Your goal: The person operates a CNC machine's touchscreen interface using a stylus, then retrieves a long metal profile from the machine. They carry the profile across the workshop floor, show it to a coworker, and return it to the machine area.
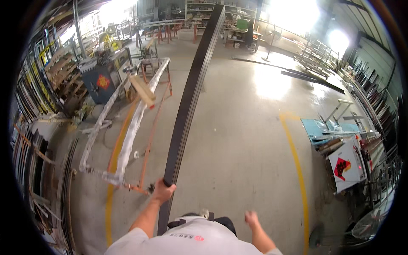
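A long dark brown metal profile [190,97], with lengthwise grooves along its right side, reaches from beside my body far forward across the workshop. My left hand [163,191] is wrapped round it near its close end, the thumb lying over the top edge. Its lower end passes down beside my left hip. Off to the right of my body hangs my right hand [251,217], apart from the profile. Its fingers look curled in, with nothing visible in them.
A rack with plastic-wrapped bars [131,131] and wooden blocks [143,90] stands left of the profile. Dark profiles [314,80] lie on the floor ahead right. A white cabinet [345,165] and a fan [372,223] stand at the right; stacked bars [40,170] line the left.
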Action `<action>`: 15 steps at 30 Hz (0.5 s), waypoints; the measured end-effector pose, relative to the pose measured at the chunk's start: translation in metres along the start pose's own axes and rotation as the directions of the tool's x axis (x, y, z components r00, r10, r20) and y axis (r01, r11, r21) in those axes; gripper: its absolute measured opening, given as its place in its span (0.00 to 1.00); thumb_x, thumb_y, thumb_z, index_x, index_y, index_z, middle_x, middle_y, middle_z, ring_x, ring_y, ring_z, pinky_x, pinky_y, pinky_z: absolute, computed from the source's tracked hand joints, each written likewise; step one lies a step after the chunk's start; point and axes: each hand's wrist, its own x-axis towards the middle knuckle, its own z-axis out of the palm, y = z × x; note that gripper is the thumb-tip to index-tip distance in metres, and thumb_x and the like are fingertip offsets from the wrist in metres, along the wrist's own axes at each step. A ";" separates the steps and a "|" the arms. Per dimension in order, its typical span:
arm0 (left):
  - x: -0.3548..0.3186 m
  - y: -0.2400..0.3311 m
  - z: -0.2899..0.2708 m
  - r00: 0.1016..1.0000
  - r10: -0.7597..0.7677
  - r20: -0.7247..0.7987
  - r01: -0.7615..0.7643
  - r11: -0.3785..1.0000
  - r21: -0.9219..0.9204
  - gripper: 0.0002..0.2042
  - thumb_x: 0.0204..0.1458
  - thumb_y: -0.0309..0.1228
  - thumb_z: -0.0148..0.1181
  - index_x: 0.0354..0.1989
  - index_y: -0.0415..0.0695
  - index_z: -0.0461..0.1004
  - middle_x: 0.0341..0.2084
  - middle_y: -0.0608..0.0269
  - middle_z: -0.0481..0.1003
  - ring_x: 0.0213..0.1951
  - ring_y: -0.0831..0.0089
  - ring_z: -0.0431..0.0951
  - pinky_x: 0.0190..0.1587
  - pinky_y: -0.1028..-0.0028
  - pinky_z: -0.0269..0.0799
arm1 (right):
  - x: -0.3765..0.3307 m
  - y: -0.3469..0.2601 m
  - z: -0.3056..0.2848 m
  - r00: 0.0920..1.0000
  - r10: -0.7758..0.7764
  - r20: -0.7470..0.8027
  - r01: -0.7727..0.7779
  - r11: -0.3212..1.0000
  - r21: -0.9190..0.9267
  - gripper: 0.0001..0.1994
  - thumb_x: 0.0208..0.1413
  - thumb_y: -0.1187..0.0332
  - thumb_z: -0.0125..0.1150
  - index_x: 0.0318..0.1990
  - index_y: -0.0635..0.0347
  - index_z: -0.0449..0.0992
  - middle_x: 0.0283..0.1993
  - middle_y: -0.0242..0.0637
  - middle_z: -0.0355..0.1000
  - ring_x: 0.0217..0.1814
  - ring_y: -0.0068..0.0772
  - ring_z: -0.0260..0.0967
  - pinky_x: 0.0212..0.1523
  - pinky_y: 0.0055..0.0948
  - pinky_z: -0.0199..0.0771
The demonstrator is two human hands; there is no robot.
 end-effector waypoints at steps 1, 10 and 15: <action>0.042 0.012 0.007 1.000 -0.008 -0.019 0.007 0.998 -0.065 0.08 0.42 0.26 0.59 0.28 0.34 0.72 0.21 0.63 0.73 0.27 0.74 0.73 0.30 0.67 0.69 | -0.013 0.022 -0.007 0.971 0.235 0.051 -0.240 0.959 0.149 0.15 0.57 0.58 0.56 0.25 0.59 0.74 0.20 0.35 0.69 0.23 0.31 0.65 0.25 0.37 0.69; 0.433 0.062 0.093 0.949 0.043 -0.312 0.021 0.980 0.200 0.08 0.41 0.28 0.59 0.23 0.33 0.71 0.13 0.53 0.68 0.19 0.63 0.72 0.24 0.63 0.67 | 0.232 -0.123 -0.015 0.764 0.628 0.147 -0.645 0.741 0.188 0.18 0.61 0.54 0.47 0.39 0.59 0.74 0.37 0.35 0.72 0.37 0.31 0.67 0.37 0.34 0.71; 0.628 0.106 0.144 0.941 -0.039 -0.336 0.124 0.964 0.235 0.12 0.41 0.30 0.62 0.31 0.35 0.73 0.19 0.46 0.72 0.23 0.53 0.74 0.28 0.61 0.70 | 0.596 -0.238 -0.049 0.928 0.350 0.124 -0.370 0.839 0.399 0.21 0.64 0.52 0.42 0.46 0.60 0.74 0.46 0.34 0.74 0.45 0.31 0.69 0.43 0.33 0.73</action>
